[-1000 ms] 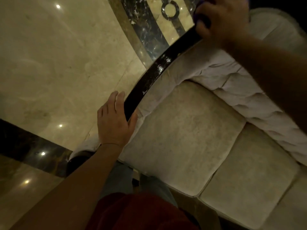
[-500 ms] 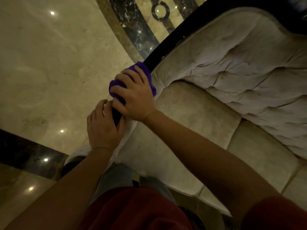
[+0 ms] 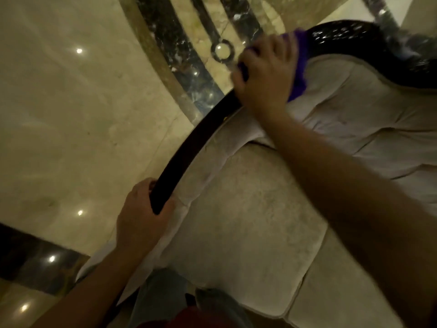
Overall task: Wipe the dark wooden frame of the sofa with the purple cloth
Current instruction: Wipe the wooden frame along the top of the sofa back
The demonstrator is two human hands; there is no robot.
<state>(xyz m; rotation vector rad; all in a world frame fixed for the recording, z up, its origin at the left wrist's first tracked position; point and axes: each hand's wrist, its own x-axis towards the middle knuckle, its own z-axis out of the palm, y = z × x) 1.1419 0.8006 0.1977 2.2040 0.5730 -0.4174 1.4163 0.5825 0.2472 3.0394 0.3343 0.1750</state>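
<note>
Sofa frame (image 3: 189, 150), dark and shiny, ran in one long curve along the arm of the pale sofa (image 3: 248, 221) and up over its back. Fingers (image 3: 250, 55) of the right hand (image 3: 264, 76) were curled tight over the frame near the top of the curve, clamped on the one purple cloth (image 3: 299, 74), which was squashed between the palm and the wood. A flap of cloth hung down onto the pale back padding. Fingers of the left hand (image 3: 142, 216) were closed around the low end of the frame, thumb on the sofa side, the other fingers on the floor side. Two hands, one cloth, one frame, and two seat cushions (image 3: 354, 292) could be counted. A long bare part of the frame lay between the two hands. More frame went on past the right hand, to the right edge of the view. Beside the frame's outer edge was shiny stone floor (image 3: 71, 114) with dark bands.
</note>
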